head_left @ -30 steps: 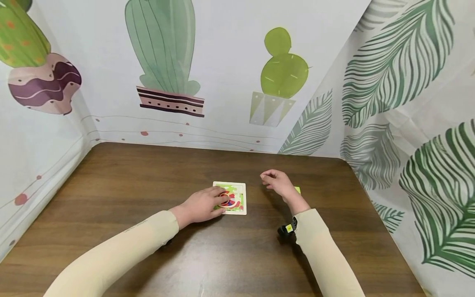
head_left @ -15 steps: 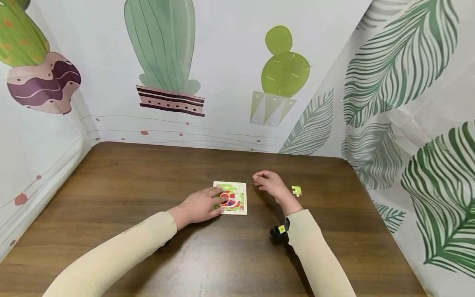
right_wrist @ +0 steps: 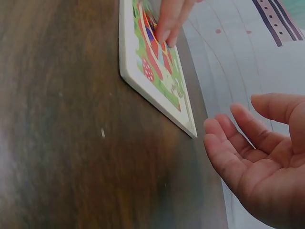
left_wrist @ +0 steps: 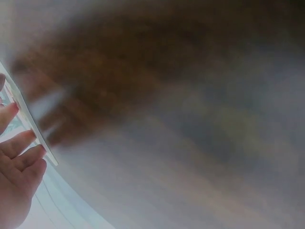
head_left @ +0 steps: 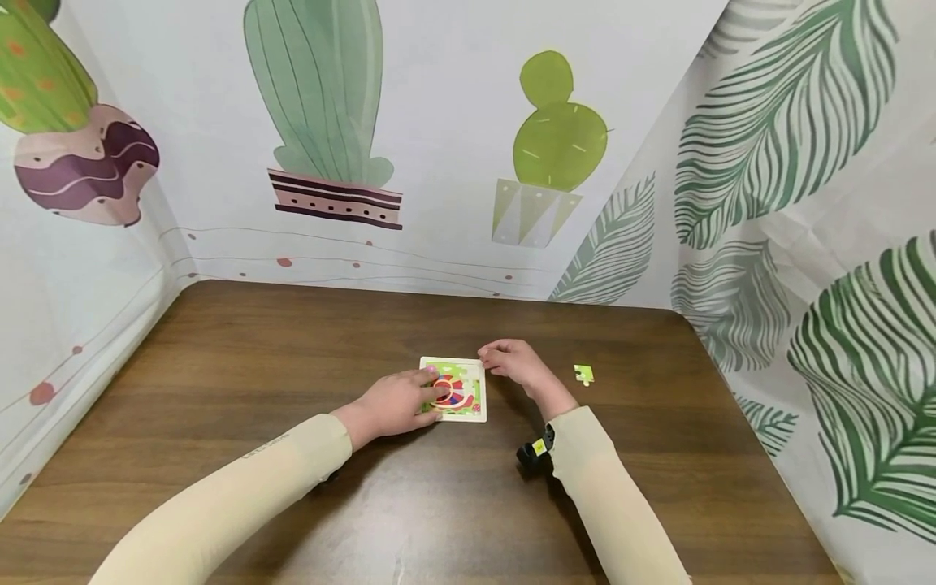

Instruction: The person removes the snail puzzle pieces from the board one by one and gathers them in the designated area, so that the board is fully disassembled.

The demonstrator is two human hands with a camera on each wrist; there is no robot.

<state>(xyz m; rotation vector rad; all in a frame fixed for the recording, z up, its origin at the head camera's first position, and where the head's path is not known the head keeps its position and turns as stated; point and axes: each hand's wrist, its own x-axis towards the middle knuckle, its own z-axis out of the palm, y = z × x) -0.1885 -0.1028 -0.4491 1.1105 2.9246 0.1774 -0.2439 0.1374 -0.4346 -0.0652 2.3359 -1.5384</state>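
Observation:
A square puzzle board (head_left: pixel 474 413) with a pale rim and a colourful snail picture lies flat on the table. My left hand (head_left: pixel 391 402) rests on its left part, fingers spread over the picture and hiding some of it. At the board's far right corner hovers my right hand (head_left: pixel 515 361), its fingers loosely bent. In the right wrist view the right hand (right_wrist: pixel 267 160) is beside the board (right_wrist: pixel 157 102) with a gap, and nothing shows between its fingers. A loose green jigsaw piece (head_left: pixel 583 374) lies on the table to the right of that hand.
The brown wooden table (head_left: pixel 307 325) runs back to a wall hanging (head_left: pixel 453 162) printed with cacti. A leaf-patterned cloth (head_left: pixel 738 268) borders the right side. A black wrist camera (head_left: pixel 531 455) hangs under the right wrist, close above the table.
My right hand has moved left from beside the green jigsaw piece to the board's far right corner, uncovering the piece. The left hand has stayed on the board.

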